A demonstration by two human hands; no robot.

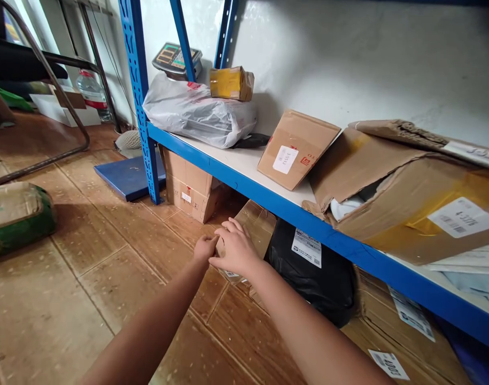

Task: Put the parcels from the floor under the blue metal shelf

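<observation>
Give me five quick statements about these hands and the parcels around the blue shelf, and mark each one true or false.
1. Both hands rest on a cardboard box on the floor under the shelf. True: the left hand and right hand are on the cardboard box.
2. A black bag lies to the right of that box. True: the black bag bears a white label.
3. The weighing scale stands on the floor. False: the scale is on the shelf.
4. The shelf frame is red. False: it is blue.
5. A small yellow-taped parcel sits on the grey plastic bag. True: parcel, bag.
</observation>
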